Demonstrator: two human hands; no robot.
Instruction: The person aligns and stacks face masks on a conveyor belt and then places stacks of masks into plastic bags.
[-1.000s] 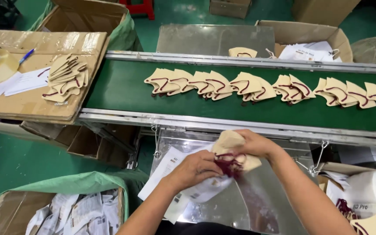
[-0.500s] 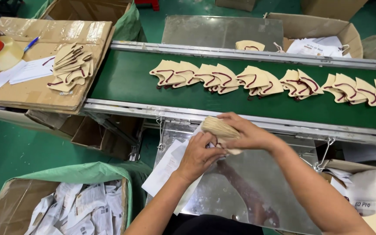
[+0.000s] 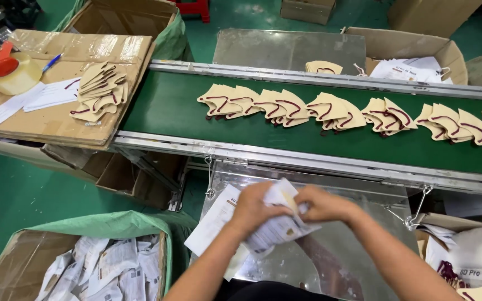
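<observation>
My left hand [image 3: 259, 206] and my right hand [image 3: 326, 204] meet over the shiny metal tray [image 3: 364, 195] below the belt. Both grip a white printed plastic pouch [image 3: 277, 227], with a beige folded mask partly tucked into its top. More white pouches [image 3: 214, 218] lie flat under my left wrist. Beige masks with dark red straps [image 3: 277, 104] lie in overlapping groups along the green conveyor belt [image 3: 168, 108].
A lined carton of filled white pouches [image 3: 107, 267] stands at lower left. A flattened cardboard sheet [image 3: 40, 120] at left carries a stack of masks [image 3: 99, 90], a tape roll [image 3: 8, 75], paper and a pen. Open cartons [image 3: 419, 56] sit beyond the belt.
The bare mask held up near the belt edge has come down toward me and now sits in a white pouch between both hands. The masks on the belt have shifted sideways.
</observation>
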